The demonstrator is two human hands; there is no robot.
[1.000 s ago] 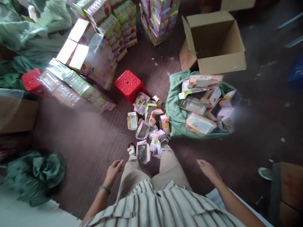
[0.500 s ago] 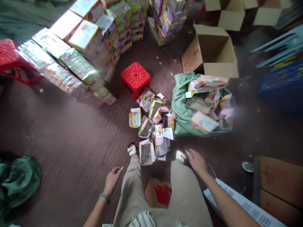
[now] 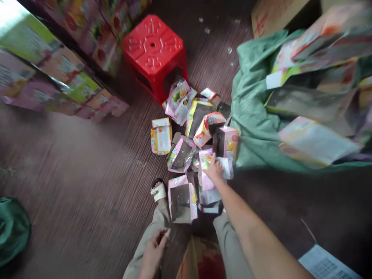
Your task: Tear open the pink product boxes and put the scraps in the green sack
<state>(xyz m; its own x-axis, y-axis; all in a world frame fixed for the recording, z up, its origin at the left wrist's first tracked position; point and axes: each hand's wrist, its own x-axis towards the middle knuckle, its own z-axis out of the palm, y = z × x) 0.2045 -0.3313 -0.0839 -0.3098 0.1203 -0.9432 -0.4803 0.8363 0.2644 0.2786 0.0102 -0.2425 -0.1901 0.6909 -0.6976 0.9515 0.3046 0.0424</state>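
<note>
My right hand (image 3: 214, 170) reaches down over a pink printed carton (image 3: 205, 157) in a heap of empty, flattened boxes. Its index finger points forward and the thumb is spread apart; whether it touches the carton I cannot tell. My left hand (image 3: 155, 248) hangs low by my left knee, fingers loosely curled with a gap at the thumb, and no object shows in it. Nearest to it lies a pink box with a clear window (image 3: 181, 201). A yellow carton (image 3: 161, 135) and an orange-white carton (image 3: 205, 130) lie farther up the heap.
A red plastic stool (image 3: 154, 46) stands behind the heap. Stacks of packaged boxes (image 3: 43, 73) rise at the left. At the right, a green sack (image 3: 250, 116) is full of crumpled cartons. A cardboard box (image 3: 188, 259) sits between my legs, and a printed sheet (image 3: 322, 263) lies lower right.
My view has moved down and closer to the heap. My right hand has gone from beside my right foot to the pink carton. My left hand has come inward in front of my left leg.
</note>
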